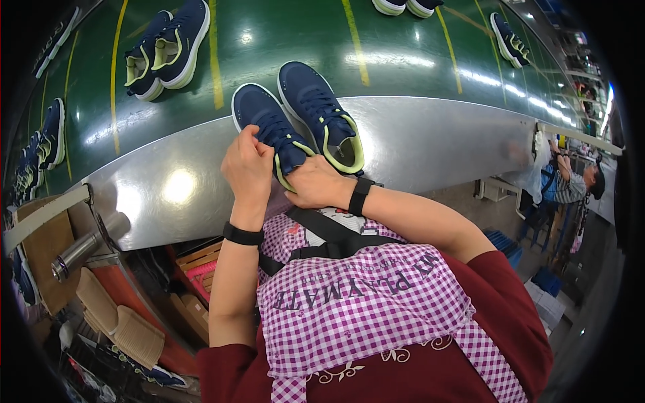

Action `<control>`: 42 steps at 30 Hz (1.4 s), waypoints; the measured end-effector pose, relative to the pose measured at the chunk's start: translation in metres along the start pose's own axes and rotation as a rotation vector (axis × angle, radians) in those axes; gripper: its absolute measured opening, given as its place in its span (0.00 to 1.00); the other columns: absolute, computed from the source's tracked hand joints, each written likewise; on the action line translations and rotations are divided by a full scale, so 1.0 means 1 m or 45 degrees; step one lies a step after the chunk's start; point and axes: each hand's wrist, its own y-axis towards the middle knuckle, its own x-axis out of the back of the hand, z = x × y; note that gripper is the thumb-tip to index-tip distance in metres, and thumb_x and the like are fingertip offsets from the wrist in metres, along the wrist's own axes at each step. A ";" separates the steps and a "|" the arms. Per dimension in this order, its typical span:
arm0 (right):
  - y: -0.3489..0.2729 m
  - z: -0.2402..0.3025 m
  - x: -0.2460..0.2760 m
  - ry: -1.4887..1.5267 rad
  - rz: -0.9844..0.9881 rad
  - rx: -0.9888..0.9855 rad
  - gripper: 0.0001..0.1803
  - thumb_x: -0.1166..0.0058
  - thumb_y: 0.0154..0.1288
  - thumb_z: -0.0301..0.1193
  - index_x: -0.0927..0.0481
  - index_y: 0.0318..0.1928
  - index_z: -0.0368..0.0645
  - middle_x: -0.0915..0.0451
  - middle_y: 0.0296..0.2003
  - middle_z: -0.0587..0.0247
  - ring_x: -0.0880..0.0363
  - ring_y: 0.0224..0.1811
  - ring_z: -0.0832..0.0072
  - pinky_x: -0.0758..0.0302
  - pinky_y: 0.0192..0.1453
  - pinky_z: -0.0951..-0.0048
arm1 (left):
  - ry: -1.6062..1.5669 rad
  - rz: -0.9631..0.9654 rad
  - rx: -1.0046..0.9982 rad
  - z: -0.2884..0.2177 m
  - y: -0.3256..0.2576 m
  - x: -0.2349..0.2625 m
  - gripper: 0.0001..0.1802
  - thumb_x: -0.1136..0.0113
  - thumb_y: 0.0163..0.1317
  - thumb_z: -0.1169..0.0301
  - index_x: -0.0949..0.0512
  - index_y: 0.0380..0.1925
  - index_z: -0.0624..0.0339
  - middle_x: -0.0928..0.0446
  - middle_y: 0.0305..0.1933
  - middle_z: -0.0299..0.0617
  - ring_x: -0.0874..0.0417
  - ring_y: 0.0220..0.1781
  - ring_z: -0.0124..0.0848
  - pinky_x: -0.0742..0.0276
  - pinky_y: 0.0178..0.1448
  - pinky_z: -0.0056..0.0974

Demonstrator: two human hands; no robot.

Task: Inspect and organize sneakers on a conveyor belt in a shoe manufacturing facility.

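Two navy sneakers with lime-green linings and white soles lie side by side at the metal ledge, toes pointing away from me. At the left sneaker (263, 115), my left hand (247, 166) is closed beside the outer edge, its fingers curled against the upper near the laces. Whatever is pinched there is hidden. My right hand (320, 182) grips this same shoe at its collar and tongue, some fingertips out of sight in the opening. The right sneaker (310, 91) rests untouched, its lime collar beside my right hand's knuckles.
Beyond the metal ledge (430, 134) runs a green conveyor belt (269, 40) with yellow lines. More navy sneakers (176, 47) sit on it. Below left are a metal roller (84, 248) and stacked tan insole-shaped pieces (134, 336). A co-worker (568, 181) is at the far right.
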 end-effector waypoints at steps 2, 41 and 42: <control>0.000 -0.001 -0.001 -0.001 0.022 -0.010 0.14 0.47 0.48 0.36 0.21 0.20 0.36 0.22 0.19 0.48 0.21 0.24 0.54 0.25 0.31 0.58 | 0.064 -0.088 -0.066 -0.002 -0.002 0.000 0.18 0.41 0.45 0.80 0.23 0.40 0.60 0.24 0.25 0.39 0.21 0.28 0.38 0.25 0.32 0.41; 0.001 -0.007 -0.004 -0.052 -0.015 0.002 0.15 0.46 0.47 0.37 0.20 0.20 0.36 0.21 0.20 0.48 0.19 0.27 0.53 0.26 0.34 0.57 | 0.381 1.143 -1.410 -0.039 0.125 -0.030 0.03 0.42 0.38 0.78 0.23 0.16 0.58 0.22 0.23 0.47 0.20 0.28 0.47 0.25 0.30 0.44; 0.000 -0.007 -0.003 -0.049 -0.021 0.002 0.15 0.46 0.47 0.37 0.20 0.20 0.36 0.21 0.20 0.48 0.19 0.27 0.53 0.26 0.34 0.57 | 0.387 1.145 -1.413 -0.040 0.126 -0.031 0.03 0.42 0.38 0.78 0.23 0.16 0.58 0.22 0.23 0.47 0.20 0.28 0.47 0.25 0.30 0.44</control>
